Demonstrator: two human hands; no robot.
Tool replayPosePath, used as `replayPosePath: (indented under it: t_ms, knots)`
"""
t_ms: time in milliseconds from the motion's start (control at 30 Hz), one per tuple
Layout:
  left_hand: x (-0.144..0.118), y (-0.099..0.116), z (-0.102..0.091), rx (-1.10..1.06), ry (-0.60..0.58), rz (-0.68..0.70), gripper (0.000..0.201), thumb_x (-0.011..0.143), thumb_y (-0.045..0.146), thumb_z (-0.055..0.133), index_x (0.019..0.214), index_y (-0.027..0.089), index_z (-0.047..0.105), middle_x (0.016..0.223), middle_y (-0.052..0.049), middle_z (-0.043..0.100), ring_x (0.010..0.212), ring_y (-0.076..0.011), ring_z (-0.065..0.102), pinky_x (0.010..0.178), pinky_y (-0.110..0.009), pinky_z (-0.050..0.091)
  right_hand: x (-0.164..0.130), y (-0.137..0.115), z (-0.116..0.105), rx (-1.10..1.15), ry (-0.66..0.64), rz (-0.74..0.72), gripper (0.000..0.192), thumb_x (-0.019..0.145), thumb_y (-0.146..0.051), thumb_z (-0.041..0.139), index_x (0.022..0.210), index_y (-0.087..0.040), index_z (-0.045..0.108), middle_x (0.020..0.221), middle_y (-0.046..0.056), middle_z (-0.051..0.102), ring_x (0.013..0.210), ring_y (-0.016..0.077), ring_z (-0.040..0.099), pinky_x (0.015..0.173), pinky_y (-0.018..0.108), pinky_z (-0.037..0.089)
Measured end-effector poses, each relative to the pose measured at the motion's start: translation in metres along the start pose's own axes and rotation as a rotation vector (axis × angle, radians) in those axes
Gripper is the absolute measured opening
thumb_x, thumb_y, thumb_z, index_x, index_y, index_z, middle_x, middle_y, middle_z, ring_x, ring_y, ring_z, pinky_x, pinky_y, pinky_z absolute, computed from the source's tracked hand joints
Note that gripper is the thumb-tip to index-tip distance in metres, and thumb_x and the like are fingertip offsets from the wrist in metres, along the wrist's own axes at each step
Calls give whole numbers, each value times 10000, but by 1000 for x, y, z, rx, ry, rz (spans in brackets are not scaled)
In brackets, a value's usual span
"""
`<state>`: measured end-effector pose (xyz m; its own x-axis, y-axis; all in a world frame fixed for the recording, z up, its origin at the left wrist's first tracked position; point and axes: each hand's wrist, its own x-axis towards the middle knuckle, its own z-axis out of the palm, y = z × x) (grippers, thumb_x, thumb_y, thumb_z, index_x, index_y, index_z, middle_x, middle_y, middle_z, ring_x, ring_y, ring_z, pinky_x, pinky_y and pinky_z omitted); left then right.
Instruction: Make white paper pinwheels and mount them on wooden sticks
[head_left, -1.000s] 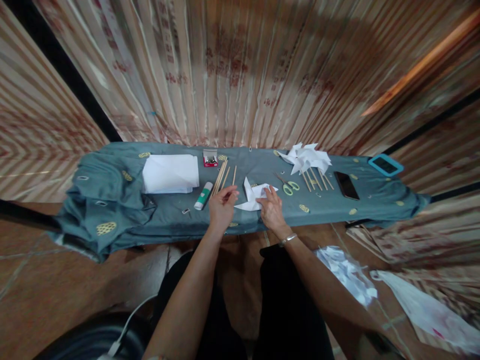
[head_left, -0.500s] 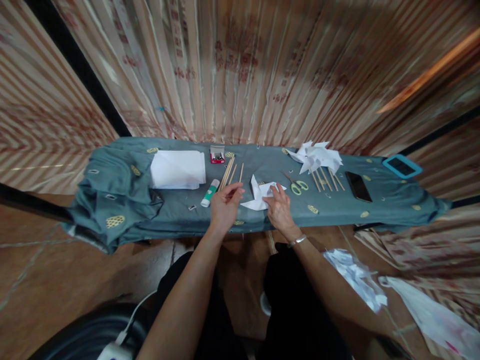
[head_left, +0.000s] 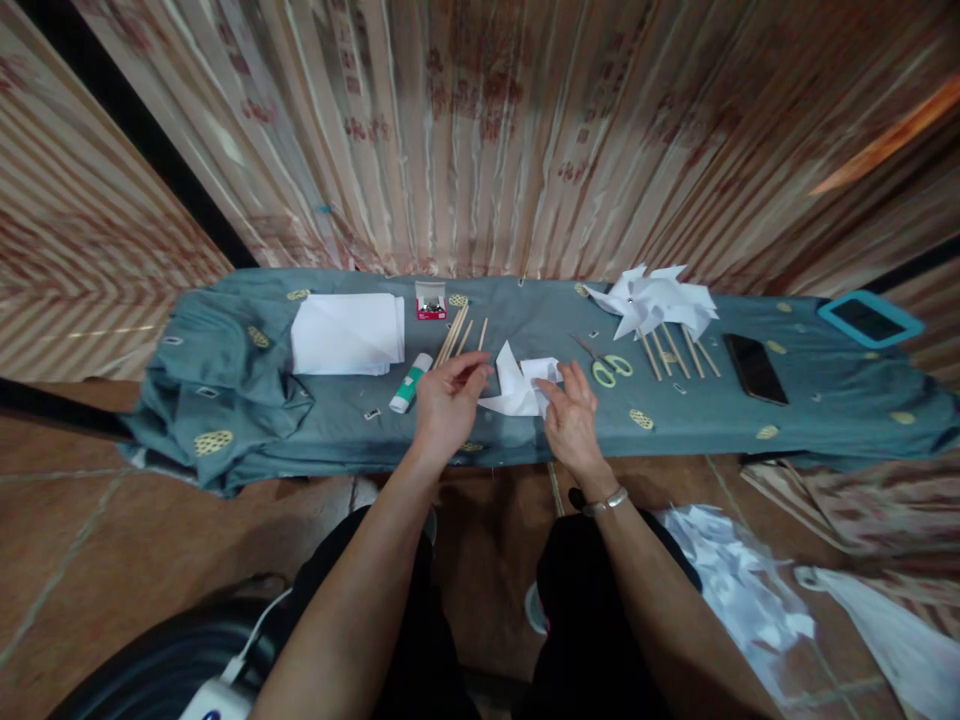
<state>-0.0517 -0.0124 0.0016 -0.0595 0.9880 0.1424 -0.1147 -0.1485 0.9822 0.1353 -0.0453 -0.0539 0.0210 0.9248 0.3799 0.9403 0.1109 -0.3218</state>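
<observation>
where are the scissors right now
In the head view, the green-handled scissors lie on the teal cloth, just right of the right hand, between the folded paper and the finished pinwheels.
</observation>
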Motion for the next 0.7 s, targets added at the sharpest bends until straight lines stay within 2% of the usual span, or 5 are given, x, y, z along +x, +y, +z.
replayPosePath:
  t_ms: [300,700]
  knots:
    - [2,-2,7,12,-13,-24,226,730,243,641,908,151,744,805,-49,755,678,-152,681,662,-264,560,1,-2,-1,-106,-94,-82,448,842,-52,402,1159,-209,677,1524,120,380,1449,322,208,1043,537,314]
    - [2,-5,0,12,-20,-38,239,709,264,662,899,145,746,794,-53,754,666,-154,681,664,-272,563,9,-4,0,-76,-136,-45,431,843,-61,396,1096,-179,724,1480,145,438,1453,321,211,1066,516,303]
